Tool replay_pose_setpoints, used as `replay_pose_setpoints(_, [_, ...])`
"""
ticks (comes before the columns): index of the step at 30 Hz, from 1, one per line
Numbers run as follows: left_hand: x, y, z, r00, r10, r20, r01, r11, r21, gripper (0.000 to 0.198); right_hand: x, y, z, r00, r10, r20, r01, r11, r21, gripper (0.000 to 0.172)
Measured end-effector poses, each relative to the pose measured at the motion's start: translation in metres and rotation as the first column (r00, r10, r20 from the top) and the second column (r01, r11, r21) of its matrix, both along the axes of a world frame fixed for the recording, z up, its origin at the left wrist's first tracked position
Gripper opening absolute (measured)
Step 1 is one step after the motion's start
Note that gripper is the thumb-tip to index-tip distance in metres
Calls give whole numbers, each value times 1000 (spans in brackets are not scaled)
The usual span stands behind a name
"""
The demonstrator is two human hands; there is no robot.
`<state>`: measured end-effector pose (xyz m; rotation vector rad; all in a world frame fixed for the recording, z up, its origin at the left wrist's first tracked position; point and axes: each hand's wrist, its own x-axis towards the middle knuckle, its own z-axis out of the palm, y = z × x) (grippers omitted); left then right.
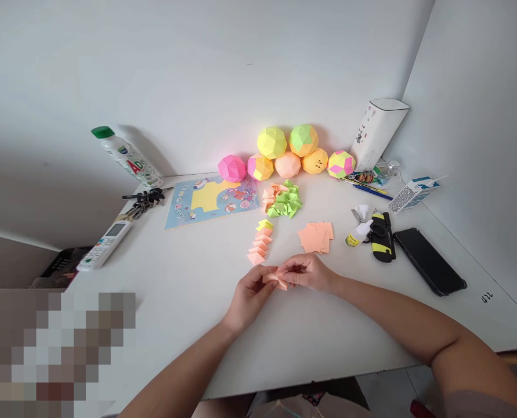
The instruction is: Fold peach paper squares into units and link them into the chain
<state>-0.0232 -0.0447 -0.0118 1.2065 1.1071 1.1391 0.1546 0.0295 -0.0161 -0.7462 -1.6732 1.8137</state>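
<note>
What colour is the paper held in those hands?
The folded paper is light peach-orange, clearest in the head view.

Using my phone (430, 261) as ref pt: on the tabletop (471, 313) just right of it I can read a handwritten no., approx. "422", 1st digit unsure. Far left of it, the green-capped btl (130, 159) has big red "AD" on its label, rest curves out of my view. Up-left of it, the orange paper ball (314, 161) bears short handwriting, illegible to me. Above it, the drink ctn (414, 194) has fine print, too small to make out.
</note>
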Motion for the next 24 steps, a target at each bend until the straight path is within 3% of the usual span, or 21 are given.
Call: replay_pose_setpoints(24, [1, 1, -1, 998, 23, -53, -21, 999, 34, 22, 1, -1, -4, 1000, 14, 25, -15, 1000, 15, 18])
